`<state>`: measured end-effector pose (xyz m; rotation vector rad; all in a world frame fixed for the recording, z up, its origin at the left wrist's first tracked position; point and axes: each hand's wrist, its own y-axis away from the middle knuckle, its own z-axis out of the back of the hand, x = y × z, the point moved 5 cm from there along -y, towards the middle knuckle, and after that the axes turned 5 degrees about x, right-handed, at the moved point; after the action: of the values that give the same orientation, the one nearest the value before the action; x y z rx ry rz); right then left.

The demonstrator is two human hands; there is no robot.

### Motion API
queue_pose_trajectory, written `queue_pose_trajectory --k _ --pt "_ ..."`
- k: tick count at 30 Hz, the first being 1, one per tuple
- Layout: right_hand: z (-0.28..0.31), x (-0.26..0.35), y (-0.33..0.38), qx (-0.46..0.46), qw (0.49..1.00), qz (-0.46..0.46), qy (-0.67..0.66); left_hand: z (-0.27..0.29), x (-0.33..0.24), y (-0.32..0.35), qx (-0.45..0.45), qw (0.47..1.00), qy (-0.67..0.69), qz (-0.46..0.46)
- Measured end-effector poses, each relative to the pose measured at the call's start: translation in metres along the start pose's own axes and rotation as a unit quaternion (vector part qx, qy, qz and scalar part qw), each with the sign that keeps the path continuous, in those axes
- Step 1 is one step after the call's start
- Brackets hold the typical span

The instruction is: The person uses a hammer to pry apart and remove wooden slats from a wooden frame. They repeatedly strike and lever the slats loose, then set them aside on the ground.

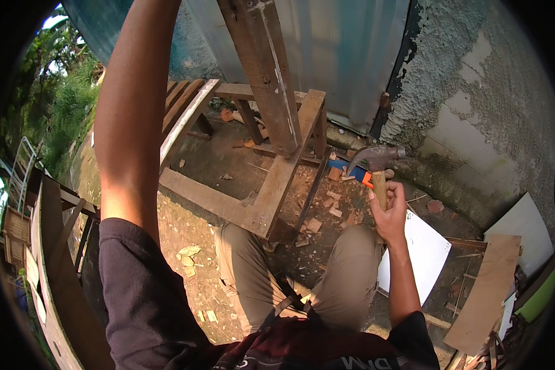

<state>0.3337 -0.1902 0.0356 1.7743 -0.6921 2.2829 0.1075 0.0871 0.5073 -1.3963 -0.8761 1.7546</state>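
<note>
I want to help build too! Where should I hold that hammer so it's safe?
Hold the hammer by its wooden handle, low down, like the right hand does. Come from below: the handle points down, and the heavy metal head with its claw sits on top.

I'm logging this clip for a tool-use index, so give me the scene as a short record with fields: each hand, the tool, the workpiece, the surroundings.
right hand: right hand grips the wooden handle of a claw hammer, head up
left hand: out of view; the left arm reaches up past the top edge
workpiece: rough wooden frame in front of the knees, an upright plank rising from it
ground: dirt with wood scraps; a white sheet lies beside the right leg
backdrop: corrugated metal sheet and rough plastered wall
</note>
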Motion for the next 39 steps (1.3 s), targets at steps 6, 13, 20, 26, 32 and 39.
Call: queue_pose_trajectory --k 6,13,20,26,32,39 --pt "-0.076 0.02 0.003 0.071 0.995 0.0 0.068 0.01 0.042 0.006 -0.024 0.998 -0.052 0.019" --pt "-0.095 0.026 -0.005 0.092 0.996 0.01 -0.001 -0.034 0.142 0.105 0.154 0.93 0.248 0.223" --pt "-0.108 0.035 -0.002 0.083 0.993 0.07 0.046 -0.045 0.221 0.248 0.058 0.932 0.219 0.284" --pt "-0.112 -0.003 0.016 0.089 0.995 0.041 -0.025 -0.042 0.217 0.235 0.044 0.952 0.18 0.244" --pt "-0.112 0.0 0.029 0.109 0.994 0.001 -0.026 -0.035 0.214 0.241 0.022 0.961 0.14 0.237" --pt "-0.105 0.022 0.033 0.044 0.996 0.018 0.07 -0.037 0.183 0.253 0.018 0.965 0.067 0.253"
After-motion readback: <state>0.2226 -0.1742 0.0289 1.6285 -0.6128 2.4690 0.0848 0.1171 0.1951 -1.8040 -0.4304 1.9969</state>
